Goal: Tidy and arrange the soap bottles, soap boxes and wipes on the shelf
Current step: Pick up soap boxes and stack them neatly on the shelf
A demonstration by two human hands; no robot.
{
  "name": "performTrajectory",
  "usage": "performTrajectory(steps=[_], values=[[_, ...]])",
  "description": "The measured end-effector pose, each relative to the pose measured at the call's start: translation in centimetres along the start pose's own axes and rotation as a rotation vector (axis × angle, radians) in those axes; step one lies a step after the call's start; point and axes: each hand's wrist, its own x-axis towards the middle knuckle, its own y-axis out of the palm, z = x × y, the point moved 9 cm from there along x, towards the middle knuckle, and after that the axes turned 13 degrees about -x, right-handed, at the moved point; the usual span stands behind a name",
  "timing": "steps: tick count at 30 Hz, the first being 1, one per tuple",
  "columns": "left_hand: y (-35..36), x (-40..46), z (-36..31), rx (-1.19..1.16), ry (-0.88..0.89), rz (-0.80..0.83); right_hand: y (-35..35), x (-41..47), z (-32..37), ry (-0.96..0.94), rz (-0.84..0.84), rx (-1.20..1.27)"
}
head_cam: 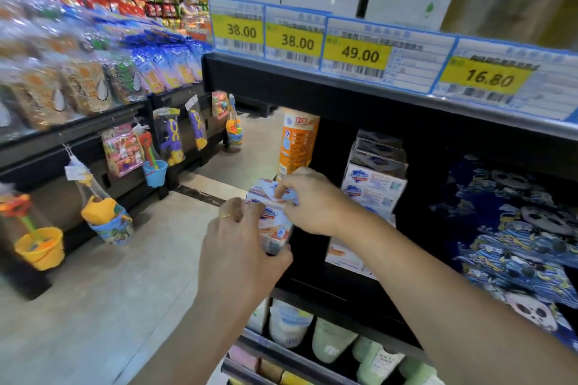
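A white soap box (275,225) with a blue shield logo is held in the air at the left front edge of the shelf (328,287), in front of its dark middle bay. The left hand (240,247) wraps the box from the near left, fingers curled over its upper corner and thumb pressed under its lower end; a ring sits on one finger. The right hand (312,200) reaches in from the right, forearm stretched across the shelf front, fingertips pinching the box's top flap. Just right and farther in stands a stack of matching soap boxes (375,178). An orange bottle (297,144) stands upright behind the held box. Far right lie dark blue patterned packs (516,228). Yellow price tags (356,53) line the upper shelf edge.
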Motion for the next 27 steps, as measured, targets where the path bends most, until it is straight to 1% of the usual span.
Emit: performTrajectory(steps=[6, 11, 14, 17, 19, 21, 23, 27], values=[[-2.9, -1.3, 2.2, -0.119, -0.021, -0.039, 0.5, 0.6, -0.7, 0.046, 0.044, 0.020], [-3.7, -1.4, 1.7, -0.195, 0.001, -0.047, 0.2, 0.2, -0.6, 0.061, -0.001, 0.063], [-3.9, -1.2, 1.2, -0.226, 0.014, -0.075, -1.6, -1.2, -1.1, 0.071, -0.068, 0.096], [-4.0, -1.2, -0.7, -0.248, 0.071, -0.084, -4.7, -3.4, -1.8, 0.022, -0.182, 0.005], [-3.7, -1.2, -2.4, -0.248, 0.124, -0.081, -6.7, -5.4, -3.0, 0.027, -0.283, -0.051], [-2.9, -1.3, -4.3, -0.217, 0.177, -0.070, -8.1, -7.2, -4.6, 0.049, -0.347, -0.131], [-1.7, -1.4, -6.3, -0.246, 0.206, -0.035, -8.9, -8.5, -6.2, 0.060, -0.343, -0.192], [1.0, -1.8, -9.0, -0.284, 0.243, 0.050, -9.2, -10.0, -9.3, 0.086, -0.285, -0.228]])
